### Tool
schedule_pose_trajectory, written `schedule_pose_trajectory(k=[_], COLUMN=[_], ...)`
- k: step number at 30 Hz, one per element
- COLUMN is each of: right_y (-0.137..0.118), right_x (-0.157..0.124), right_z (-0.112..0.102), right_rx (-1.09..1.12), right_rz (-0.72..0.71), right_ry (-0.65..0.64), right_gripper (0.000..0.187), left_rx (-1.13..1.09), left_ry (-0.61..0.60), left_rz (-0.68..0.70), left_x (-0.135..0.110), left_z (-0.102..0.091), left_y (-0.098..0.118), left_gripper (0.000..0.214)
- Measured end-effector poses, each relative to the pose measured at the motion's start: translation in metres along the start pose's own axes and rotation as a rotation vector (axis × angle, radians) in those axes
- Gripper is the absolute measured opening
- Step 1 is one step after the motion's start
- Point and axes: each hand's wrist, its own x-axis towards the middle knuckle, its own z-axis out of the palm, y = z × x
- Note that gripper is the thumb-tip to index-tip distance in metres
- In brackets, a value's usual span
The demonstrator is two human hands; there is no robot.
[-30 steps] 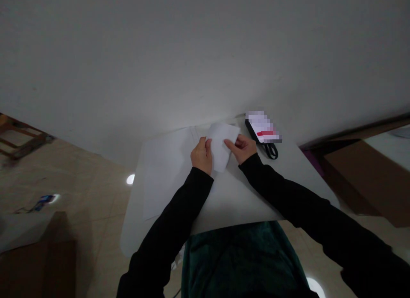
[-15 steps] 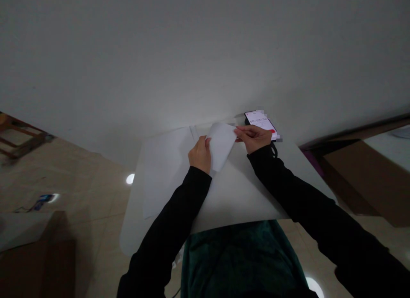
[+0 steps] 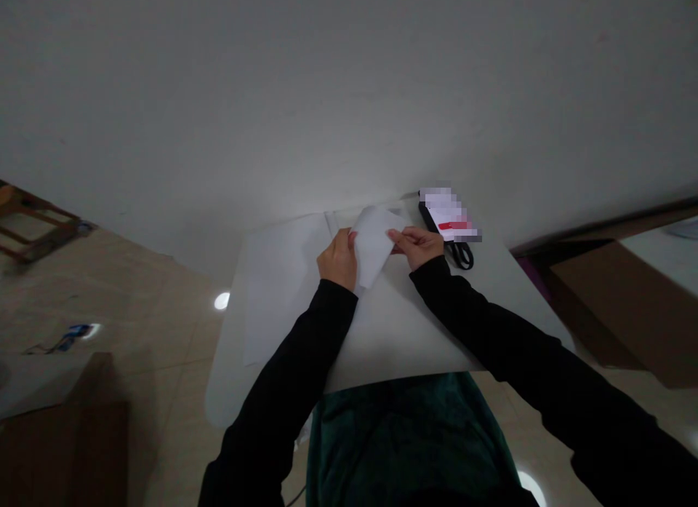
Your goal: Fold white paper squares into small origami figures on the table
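Observation:
A folded white sheet of paper is held up over the white table, between my two hands. My left hand pinches its left edge, thumb on the near face. My right hand grips the right edge between thumb and fingers. The paper tapers to a narrow lower end. To the left, more white paper lies flat on the table, partly under my left forearm. Just beyond my right hand is a phone with a lit, partly blurred screen.
A black cord loop lies beside the phone. Behind the table rises a pale wall. Cardboard boxes stand at right and lower left. A dark green cloth covers my lap.
My right hand has slid left and down along the paper's right edge, uncovering more of the phone and cord. My left hand keeps its pinch, nearly still.

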Motion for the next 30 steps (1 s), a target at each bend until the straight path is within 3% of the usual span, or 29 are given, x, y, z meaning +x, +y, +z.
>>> schedule_pose_trajectory(k=[2, 7, 12, 17, 21, 25, 30], right_y=[0.001, 0.01, 0.014, 0.019, 0.017, 0.01, 0.01], right_x=[-0.002, -0.008, -0.009, -0.014, -0.016, -0.019, -0.022], right_z=[0.001, 0.002, 0.002, 0.003, 0.005, 0.007, 0.007], right_rx=[-0.005, -0.048, -0.025, -0.054, -0.031, -0.026, -0.089], right_rz=[-0.016, 0.185, 0.161, 0.253, 0.288, 0.352, 0.322], right_ry=[0.002, -0.171, -0.17, -0.316, -0.317, -0.409, -0.469], right_gripper=[0.039, 0.047, 0.047, 0.044, 0.047, 0.05, 0.051], left_rx=[-0.012, -0.043, -0.069, -0.059, -0.078, -0.083, -0.086], left_ry=[-0.002, -0.028, -0.016, 0.005, 0.014, 0.046, 0.058], left_rz=[-0.009, -0.023, -0.028, 0.002, -0.008, -0.023, -0.02], left_x=[0.0, 0.0, 0.003, 0.003, 0.004, 0.007, 0.009], left_z=[0.0, -0.002, -0.005, -0.005, -0.006, -0.008, -0.009], left_y=[0.0, -0.001, -0.002, -0.004, -0.007, -0.01, -0.011], left_gripper=[0.04, 0.037, 0.037, 0.039, 0.04, 0.038, 0.038])
